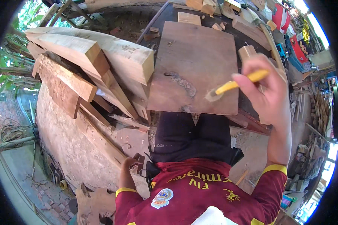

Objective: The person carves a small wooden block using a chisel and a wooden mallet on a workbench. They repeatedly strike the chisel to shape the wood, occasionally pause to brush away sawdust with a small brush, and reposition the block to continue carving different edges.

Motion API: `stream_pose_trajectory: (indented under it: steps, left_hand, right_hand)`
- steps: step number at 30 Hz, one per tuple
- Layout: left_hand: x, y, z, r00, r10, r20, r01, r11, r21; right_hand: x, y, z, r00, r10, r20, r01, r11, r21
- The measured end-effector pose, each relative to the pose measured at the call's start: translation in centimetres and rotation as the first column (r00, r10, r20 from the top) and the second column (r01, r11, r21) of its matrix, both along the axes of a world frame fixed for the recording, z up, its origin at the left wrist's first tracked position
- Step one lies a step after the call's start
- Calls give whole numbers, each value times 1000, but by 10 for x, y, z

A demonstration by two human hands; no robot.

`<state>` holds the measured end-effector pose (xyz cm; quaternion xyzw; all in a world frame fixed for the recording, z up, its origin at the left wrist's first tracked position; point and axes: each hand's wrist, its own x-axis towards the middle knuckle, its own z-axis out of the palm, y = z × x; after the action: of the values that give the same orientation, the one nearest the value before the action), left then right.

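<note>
My right hand (268, 90) grasps the yellow-handled brush (244, 82), its tip over the board (199, 48) below and left of my grip; hard strokes could skid it, as my left hand (130, 163), hold unclear, is well away.

Clad in a short-sleeved maroon shirt (197, 198), banded yellow at the cuffs (276, 169) and bearing yellow lettering (204, 183), a rayed yellow emblem (232, 195) and a pale badge (162, 198); below, in black trousers (176, 131) (marked with small print (159, 145) on the left leg).
</note>
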<state>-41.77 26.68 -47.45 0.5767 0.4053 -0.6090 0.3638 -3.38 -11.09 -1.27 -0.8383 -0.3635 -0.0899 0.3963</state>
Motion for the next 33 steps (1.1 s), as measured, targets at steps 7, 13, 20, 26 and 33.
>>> stream_pose_trajectory:
  steps: [7, 13, 20, 26, 33]
  left_hand:
    - [-30, -19, -2, 998, 24, 57, -24, 1000, 5]
    - [-39, -23, -6, 997, 46, 68, -47, 999, 11]
    - [-32, -22, -7, 995, 55, 85, -57, 998, 23]
    - [-22, -21, -4, 990, 93, 106, -99, 994, 54]
    - [-28, -22, -10, 994, -37, 105, 36, 999, 14]
  right_hand:
    - [56, 73, -10, 981, 162, -103, -152, 984, 95]
    - [48, 70, 6, 993, 85, -83, -71, 985, 155]
    - [55, 70, -2, 960, 178, 214, -176, 984, -33]
    - [51, 74, 3, 970, -185, 159, 172, 981, 93]
    - [54, 92, -17, 922, -324, 211, 334, 942, -14]
